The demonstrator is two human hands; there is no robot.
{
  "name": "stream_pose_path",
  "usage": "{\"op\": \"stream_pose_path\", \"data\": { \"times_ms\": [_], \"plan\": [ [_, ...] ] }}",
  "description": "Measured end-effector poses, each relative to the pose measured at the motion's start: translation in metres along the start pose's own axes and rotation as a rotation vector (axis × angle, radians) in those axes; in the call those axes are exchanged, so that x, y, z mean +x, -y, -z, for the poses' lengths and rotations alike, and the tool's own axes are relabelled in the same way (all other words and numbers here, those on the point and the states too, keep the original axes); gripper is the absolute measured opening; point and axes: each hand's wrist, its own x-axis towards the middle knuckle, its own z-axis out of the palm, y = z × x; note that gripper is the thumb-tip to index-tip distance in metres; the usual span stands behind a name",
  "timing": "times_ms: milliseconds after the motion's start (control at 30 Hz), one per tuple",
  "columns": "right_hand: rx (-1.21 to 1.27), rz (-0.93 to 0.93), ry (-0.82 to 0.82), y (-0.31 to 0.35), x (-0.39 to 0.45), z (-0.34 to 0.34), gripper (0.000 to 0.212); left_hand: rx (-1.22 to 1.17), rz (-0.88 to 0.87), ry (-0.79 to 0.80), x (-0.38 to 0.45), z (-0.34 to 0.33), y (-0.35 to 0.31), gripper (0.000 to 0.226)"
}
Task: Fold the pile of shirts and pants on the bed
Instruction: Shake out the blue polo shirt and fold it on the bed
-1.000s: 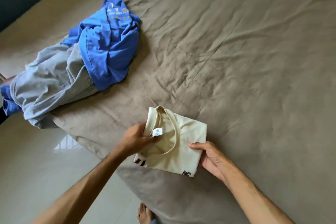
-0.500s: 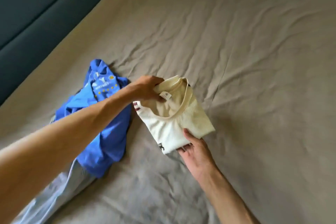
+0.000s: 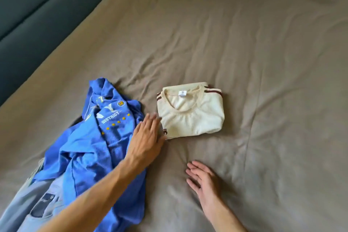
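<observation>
One cream shirt (image 3: 190,113) lies folded; both hands, left hand (image 3: 146,138) and right hand (image 3: 204,180), are flat-fingered and empty. Next, I judge, comes grasping the crumpled blue jersey (image 3: 105,137).

A matt, creased brown cloth sheet (image 3: 244,52) covers the bed, the cream shirt (image 3: 190,117) looks finely knitted, the blue shirt (image 3: 98,147) smoother cloth.

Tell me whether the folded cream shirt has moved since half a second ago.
Yes. The cream shirt was held up beside the blue shirt; it now lies flat on the bed, released, right of it.
</observation>
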Motion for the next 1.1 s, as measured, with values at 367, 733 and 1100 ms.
{"op": "stream_pose_path", "data": {
  "times_ms": [367, 733, 1100],
  "plan": [
    [-0.871, 0.325, 0.08, -0.046, -0.041, 0.021, 0.044, -0.178, 0.14, -0.075, -0.213, -0.013, 0.014, 0.067],
    [-1.401, 0.655, 0.3, -0.073, -0.11, -0.046, 0.063, -0.031, 0.441, -0.169, -0.318, 0.044, 0.066, 0.068],
    [-1.917, 0.835, 0.361, -0.082, -0.115, -0.164, 0.05, -0.156, 0.514, -0.175, -0.288, 0.046, 0.098, 0.055]
  ]
}}
